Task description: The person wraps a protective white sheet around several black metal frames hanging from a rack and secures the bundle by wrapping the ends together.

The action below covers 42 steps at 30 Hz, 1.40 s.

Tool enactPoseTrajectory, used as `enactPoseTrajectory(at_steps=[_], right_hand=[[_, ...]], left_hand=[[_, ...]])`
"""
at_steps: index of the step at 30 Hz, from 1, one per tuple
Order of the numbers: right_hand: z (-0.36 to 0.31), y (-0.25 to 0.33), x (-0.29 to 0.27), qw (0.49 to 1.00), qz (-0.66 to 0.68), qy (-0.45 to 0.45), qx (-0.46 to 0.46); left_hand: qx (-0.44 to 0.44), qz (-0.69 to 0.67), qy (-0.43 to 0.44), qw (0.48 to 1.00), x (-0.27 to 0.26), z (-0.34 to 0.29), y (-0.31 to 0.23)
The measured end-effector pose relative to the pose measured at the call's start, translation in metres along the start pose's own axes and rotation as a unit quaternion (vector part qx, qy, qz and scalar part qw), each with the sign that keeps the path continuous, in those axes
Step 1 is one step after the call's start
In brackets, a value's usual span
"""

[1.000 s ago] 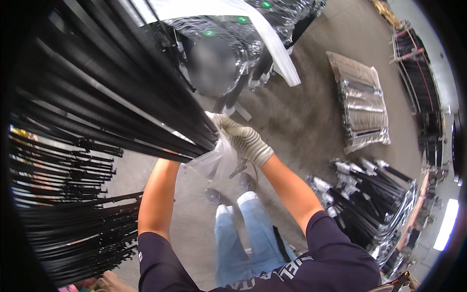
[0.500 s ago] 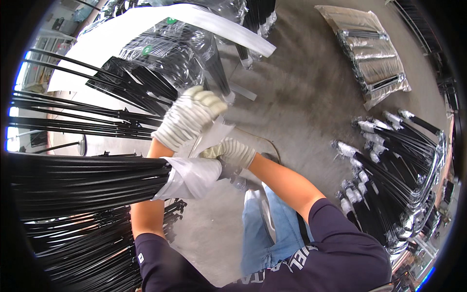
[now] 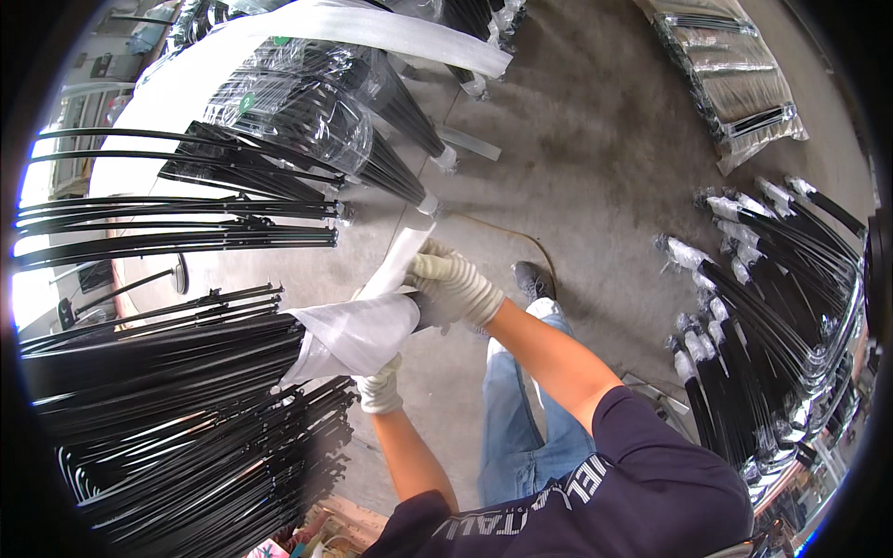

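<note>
A thick bundle of long black rods (image 3: 167, 372) reaches in from the left, with a thin white wrapping sheet (image 3: 358, 335) wound around its end. The sheet's loose tail sticks up above the bundle. My right hand (image 3: 456, 284), in a white knitted glove, pinches that tail just beyond the bundle's tip. Below the wrapped end is my left hand (image 3: 379, 389), gloved the same way. Its fingers pass behind the sheet and are hidden.
More black rods (image 3: 214, 465) lie below the bundle, others (image 3: 186, 232) above it. Film-wrapped bundles (image 3: 298, 102) under a white foam sheet (image 3: 177, 102) stand at far left. Black frames with wrapped ends (image 3: 753, 307) lie at right, a brown wrapped package (image 3: 735, 84) at far right.
My left hand has gone from above the bundle to beneath its wrapped end. My right hand stays at the sheet's tail, now seen slightly higher. The view has shifted a little.
</note>
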State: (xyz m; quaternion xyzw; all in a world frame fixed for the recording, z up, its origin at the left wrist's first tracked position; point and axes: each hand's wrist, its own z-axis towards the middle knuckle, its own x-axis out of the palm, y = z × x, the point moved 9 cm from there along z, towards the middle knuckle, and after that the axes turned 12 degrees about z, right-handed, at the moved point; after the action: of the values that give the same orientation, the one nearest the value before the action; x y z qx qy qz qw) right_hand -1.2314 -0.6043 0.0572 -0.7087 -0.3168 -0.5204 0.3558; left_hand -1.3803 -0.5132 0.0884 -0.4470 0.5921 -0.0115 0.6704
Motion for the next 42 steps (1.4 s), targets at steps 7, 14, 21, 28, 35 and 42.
enactPoseTrajectory(at_steps=[7,14,21,28,35,42], right_hand=[[-0.032,0.038,0.027,0.963,-0.242,0.117,-0.003],[-0.049,0.049,0.060,0.698,-0.685,0.188,-0.087],[-0.075,0.030,0.069,0.440,-0.877,0.082,-0.173],[-0.040,0.042,0.012,0.735,-0.655,-0.080,-0.154],[-0.021,0.044,0.006,0.781,-0.615,-0.111,-0.005],[-0.007,0.029,0.031,0.505,-0.852,0.108,0.082]], left_hand=[[0.015,-0.372,-0.010,0.928,0.029,0.040,0.050],[0.025,-0.505,-0.003,0.863,0.029,0.039,-0.037],[-0.008,-0.350,-0.009,0.937,0.041,0.039,-0.011],[-0.043,-0.360,-0.031,0.932,0.033,0.044,-0.009],[-0.027,-0.343,-0.018,0.939,0.028,0.047,-0.006],[-0.013,-0.317,-0.009,0.948,0.022,0.043,-0.012]])
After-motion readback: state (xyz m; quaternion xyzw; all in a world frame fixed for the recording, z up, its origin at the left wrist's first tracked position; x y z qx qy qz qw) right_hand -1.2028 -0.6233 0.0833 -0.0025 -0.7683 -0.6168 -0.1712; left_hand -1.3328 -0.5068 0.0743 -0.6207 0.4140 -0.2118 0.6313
